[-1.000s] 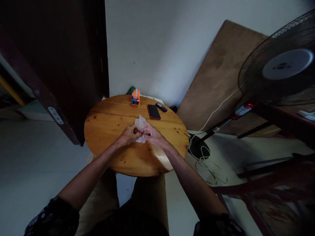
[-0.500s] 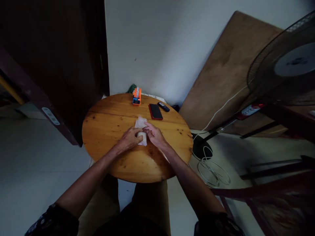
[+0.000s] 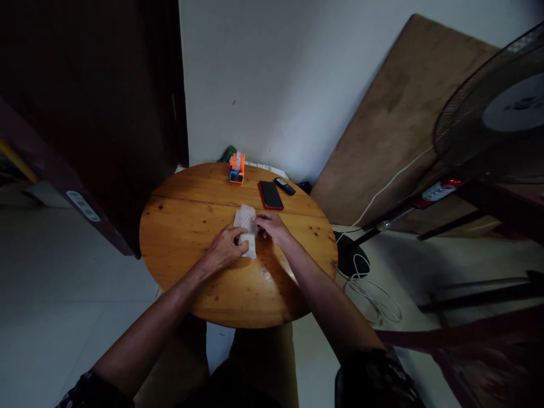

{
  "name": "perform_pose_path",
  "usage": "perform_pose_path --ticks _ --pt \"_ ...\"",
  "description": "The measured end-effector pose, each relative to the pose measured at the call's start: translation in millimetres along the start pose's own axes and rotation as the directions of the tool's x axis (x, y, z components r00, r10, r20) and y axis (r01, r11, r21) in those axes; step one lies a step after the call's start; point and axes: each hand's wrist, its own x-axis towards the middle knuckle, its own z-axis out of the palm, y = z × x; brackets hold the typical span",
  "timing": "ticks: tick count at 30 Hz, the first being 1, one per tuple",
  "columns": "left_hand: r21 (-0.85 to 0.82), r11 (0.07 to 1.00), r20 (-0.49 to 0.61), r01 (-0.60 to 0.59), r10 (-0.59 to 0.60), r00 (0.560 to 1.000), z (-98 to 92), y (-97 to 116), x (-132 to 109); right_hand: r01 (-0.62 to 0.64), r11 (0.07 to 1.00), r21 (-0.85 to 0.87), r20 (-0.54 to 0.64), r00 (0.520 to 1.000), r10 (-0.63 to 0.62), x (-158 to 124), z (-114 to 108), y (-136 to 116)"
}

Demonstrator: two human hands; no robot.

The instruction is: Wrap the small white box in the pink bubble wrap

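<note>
A small piece of bubble wrap (image 3: 247,216), whitish and see-through, lies on the round wooden table (image 3: 182,226), partly folded over. At its left edge my left hand (image 3: 227,245) grips the lower part between thumb and fingers. My right hand (image 3: 272,225) pinches the right edge higher up with its fingertips. Whether anything is wrapped inside, I cannot tell.
An orange and blue tape dispenser (image 3: 237,169) stands at the table's far edge. Right of it lie a phone with a red edge (image 3: 271,195) and a black remote (image 3: 284,186). A standing fan (image 3: 501,107) and a loose white cable (image 3: 374,294) are at the right.
My right hand has moved a little to the right, off the middle of the bubble wrap to its edge. More of the upper flap shows. My left hand stays on the lower part.
</note>
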Motion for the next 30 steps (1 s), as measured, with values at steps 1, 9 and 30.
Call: perform_pose_path --ticks 1,9,30 --pt "-0.001 1.0 0.0 -0.004 0.004 1.0 -0.4 0.5 -0.1 -0.001 1.0 -0.007 0.016 1.0 0.001 2.8 2.1 -2.6" --pt "-0.005 1.0 0.017 0.029 -0.029 0.999 -0.7 0.8 2.6 0.057 0.997 0.059 0.08 0.995 -0.062 9.2 6.8 -15.8" --pt "-0.081 0.996 -0.188 -0.023 0.007 0.982 8.5 -22.7 2.6 0.522 0.801 -0.292 0.173 0.853 -0.493 -70.2 4.9 -5.5"
